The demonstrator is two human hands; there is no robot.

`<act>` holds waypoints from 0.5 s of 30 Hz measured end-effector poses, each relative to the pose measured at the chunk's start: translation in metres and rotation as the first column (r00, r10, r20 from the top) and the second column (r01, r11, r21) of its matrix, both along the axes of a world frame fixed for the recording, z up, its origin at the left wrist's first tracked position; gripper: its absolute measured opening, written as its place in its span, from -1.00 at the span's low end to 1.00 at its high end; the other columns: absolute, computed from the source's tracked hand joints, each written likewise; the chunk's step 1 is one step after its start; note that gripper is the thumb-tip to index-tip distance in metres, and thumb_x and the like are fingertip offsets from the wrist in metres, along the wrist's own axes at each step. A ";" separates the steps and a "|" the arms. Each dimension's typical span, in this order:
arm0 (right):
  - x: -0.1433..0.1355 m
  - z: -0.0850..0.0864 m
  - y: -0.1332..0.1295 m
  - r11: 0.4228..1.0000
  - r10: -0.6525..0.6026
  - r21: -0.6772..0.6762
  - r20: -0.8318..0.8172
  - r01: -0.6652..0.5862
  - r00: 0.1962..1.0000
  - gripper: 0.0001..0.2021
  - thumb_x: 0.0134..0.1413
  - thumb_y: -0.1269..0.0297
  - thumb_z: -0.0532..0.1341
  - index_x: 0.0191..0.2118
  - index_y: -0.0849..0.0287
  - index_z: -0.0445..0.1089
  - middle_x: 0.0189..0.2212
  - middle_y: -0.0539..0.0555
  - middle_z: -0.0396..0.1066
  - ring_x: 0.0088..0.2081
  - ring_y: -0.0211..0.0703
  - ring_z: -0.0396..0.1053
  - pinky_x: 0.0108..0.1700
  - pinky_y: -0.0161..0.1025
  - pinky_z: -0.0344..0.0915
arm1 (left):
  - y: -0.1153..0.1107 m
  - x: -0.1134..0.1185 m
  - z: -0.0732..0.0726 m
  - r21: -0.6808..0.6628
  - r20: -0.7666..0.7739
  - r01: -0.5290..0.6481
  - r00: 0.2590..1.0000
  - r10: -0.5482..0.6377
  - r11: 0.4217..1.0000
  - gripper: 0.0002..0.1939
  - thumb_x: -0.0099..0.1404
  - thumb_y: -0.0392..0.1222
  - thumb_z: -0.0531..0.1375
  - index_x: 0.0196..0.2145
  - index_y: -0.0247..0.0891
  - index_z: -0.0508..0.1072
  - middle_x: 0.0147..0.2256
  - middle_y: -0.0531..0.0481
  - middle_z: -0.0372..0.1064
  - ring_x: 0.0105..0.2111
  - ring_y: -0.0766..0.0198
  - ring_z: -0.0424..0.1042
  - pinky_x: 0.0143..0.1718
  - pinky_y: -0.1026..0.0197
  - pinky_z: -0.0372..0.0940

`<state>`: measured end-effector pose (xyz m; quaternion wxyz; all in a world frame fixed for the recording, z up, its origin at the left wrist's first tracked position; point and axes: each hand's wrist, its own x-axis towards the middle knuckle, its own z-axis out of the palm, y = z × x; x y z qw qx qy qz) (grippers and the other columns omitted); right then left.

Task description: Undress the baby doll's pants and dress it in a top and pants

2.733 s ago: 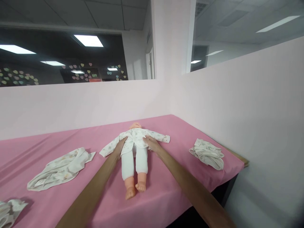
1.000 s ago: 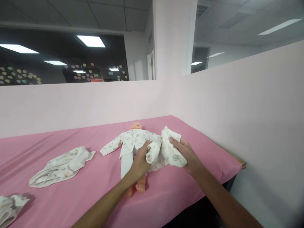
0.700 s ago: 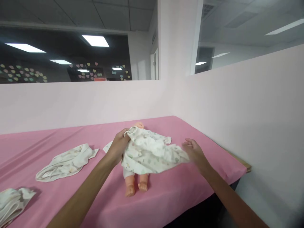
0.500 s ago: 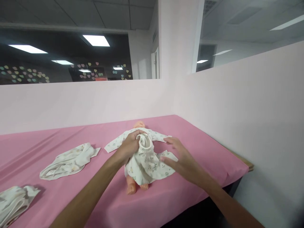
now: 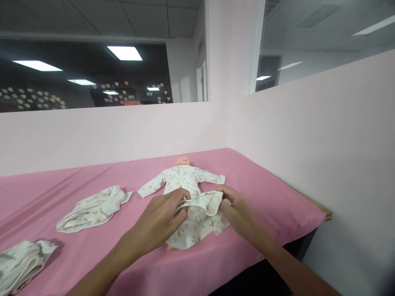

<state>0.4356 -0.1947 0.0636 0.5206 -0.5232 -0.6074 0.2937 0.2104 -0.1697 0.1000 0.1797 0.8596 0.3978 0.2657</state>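
Note:
A doll (image 5: 182, 160) lies on its back on the pink cloth, wearing a white patterned long-sleeved top (image 5: 182, 176) with both sleeves spread. Over its lower body is a second white patterned garment (image 5: 191, 230), gathered at its upper edge. My left hand (image 5: 165, 211) pinches that edge at the left, fingers closed. At the right, my right hand (image 5: 236, 207) grips the same edge between thumb and fingers. The doll's legs are mostly hidden under the garment; a bit of foot shows below it.
A crumpled white garment (image 5: 95, 209) lies left of the doll, and a folded one (image 5: 23, 261) sits at the lower left. The pink-covered table (image 5: 262, 193) meets pale walls at the back and right. Its front edge runs under my right forearm.
My left hand has moved down toward the doll's waist with the garment. My right hand, open before, has closed on the garment's edge, which is now stretched between both hands.

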 end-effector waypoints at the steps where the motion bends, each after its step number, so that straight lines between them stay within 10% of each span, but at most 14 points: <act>1: 0.001 0.000 -0.002 1.000 0.012 -0.008 -0.029 -0.012 1.000 -0.81 0.10 0.26 0.11 -0.22 0.14 0.44 -0.29 0.03 0.42 -0.34 -0.25 0.33 -0.38 -0.37 0.23 | 0.001 -0.005 -0.002 -0.013 -0.014 0.001 1.000 -0.002 1.000 -0.81 0.34 -0.10 -0.01 -0.23 -0.15 0.36 -0.37 0.00 0.33 -0.43 0.27 0.23 -0.47 0.28 0.02; 11: -0.006 0.021 -0.003 0.983 0.113 -0.096 -0.350 -0.155 0.930 -0.61 0.12 -0.08 0.17 -0.22 0.20 0.35 -0.45 0.02 0.29 -0.48 -0.34 0.20 -0.46 -0.39 0.17 | 0.024 0.002 0.008 0.183 0.124 -0.006 0.992 -0.017 0.983 -0.71 0.36 0.05 0.05 -0.07 -0.10 0.37 -0.03 0.01 0.30 -0.06 0.27 0.28 -0.08 0.27 0.20; 15: -0.010 0.029 0.007 0.984 0.149 -0.060 -0.231 -0.167 0.961 -0.64 0.14 -0.04 0.16 -0.24 0.22 0.34 -0.39 0.04 0.35 -0.40 -0.30 0.29 -0.39 -0.37 0.20 | 0.007 0.025 0.015 -0.011 0.256 0.096 0.962 -0.090 0.995 -0.69 0.32 0.11 0.11 -0.21 -0.17 0.40 -0.22 0.02 0.37 -0.20 0.30 0.33 -0.15 0.26 0.24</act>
